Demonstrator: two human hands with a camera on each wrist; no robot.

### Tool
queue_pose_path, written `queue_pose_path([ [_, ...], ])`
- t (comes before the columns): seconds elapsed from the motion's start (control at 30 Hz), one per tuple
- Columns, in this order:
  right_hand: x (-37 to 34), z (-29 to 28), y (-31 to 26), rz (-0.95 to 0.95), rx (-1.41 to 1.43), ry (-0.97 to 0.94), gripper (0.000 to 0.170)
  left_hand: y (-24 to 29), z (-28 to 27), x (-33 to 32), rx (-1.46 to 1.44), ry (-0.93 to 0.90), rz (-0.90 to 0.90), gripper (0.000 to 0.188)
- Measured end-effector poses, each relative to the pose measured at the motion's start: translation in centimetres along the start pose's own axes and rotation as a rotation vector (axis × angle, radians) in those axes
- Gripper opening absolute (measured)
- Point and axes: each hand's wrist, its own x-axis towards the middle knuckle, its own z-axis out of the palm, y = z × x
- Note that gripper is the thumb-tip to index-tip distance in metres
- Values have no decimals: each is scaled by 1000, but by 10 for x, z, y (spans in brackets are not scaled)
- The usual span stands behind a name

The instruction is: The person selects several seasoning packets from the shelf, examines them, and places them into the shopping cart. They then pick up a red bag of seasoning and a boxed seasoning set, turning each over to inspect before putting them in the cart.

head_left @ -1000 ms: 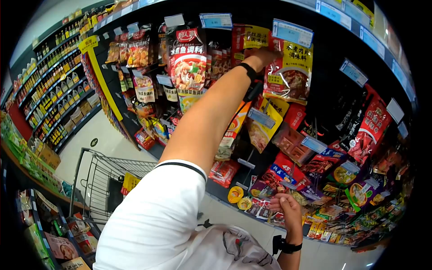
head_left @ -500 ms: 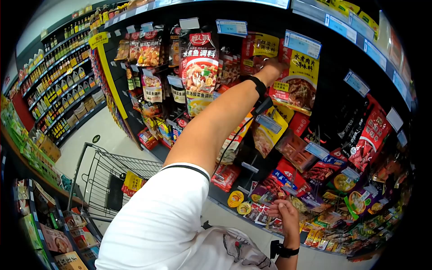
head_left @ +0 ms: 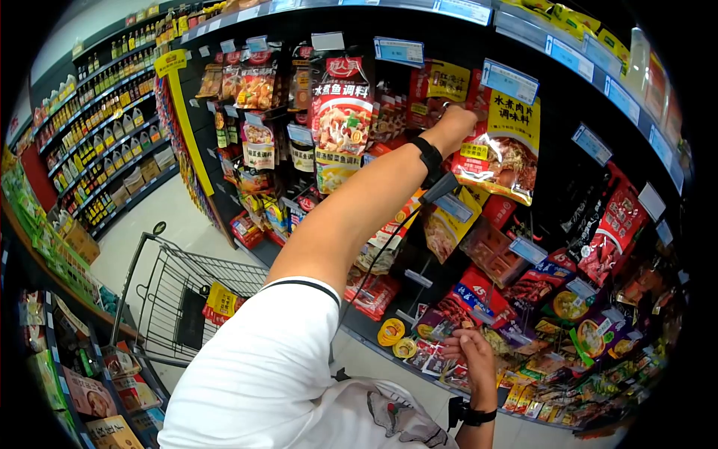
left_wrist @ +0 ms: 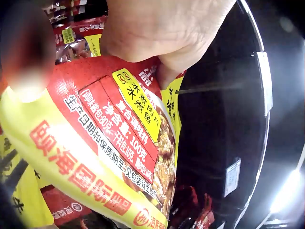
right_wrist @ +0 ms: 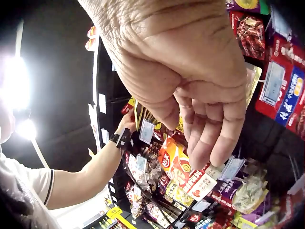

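My left hand (head_left: 454,129) is raised to the hanging rack and grips the left side of a yellow and red seasoning packet (head_left: 499,146) with a picture of a meat dish. In the left wrist view the hand (left_wrist: 162,28) sits over the upper part of this packet (left_wrist: 109,129), whose side print faces the camera; some fingertips are hidden behind it. Just left of the hand hangs another red and yellow packet (head_left: 441,84). Low in front of the body, my right hand (head_left: 473,355) holds nothing, its fingers loosely bent (right_wrist: 224,129).
A large red fish-seasoning packet (head_left: 342,112) hangs to the left. Price tags (head_left: 511,80) stick out along the rack. Behind on the left stands a wire shopping cart (head_left: 168,292) with a yellow and red packet (head_left: 221,302) in it. Bottle shelves (head_left: 105,112) line the far left.
The view has shifted, so the rack appears lower and to the right. The left hand stays at the meat-seasoning packet, which hangs slightly tilted. The right hand stays low and empty.
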Motion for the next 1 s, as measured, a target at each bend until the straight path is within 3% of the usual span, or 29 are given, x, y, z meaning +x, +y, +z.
queue_pose_path([
  [0.07,-1,-1,-1,-6,-14,3,26,22,11,2,-653,117,-367,24],
  [0.27,-5,-2,-15,-36,-44,29,26,50,3,-10,-676,96,-472,21],
  [0.37,-3,-5,-32,-57,-18,60,27,56,1,-16,-722,70,-439,20],
  [0.67,5,-11,-117,-355,-132,124,29,82,-3,-31,-837,54,-467,23],
  [0.83,18,-21,-146,-433,-45,134,28,83,-2,-41,-903,26,-453,26],
  [1.0,38,-26,-171,-600,-18,220,39,75,-7,-45,-879,2,-465,31],
])
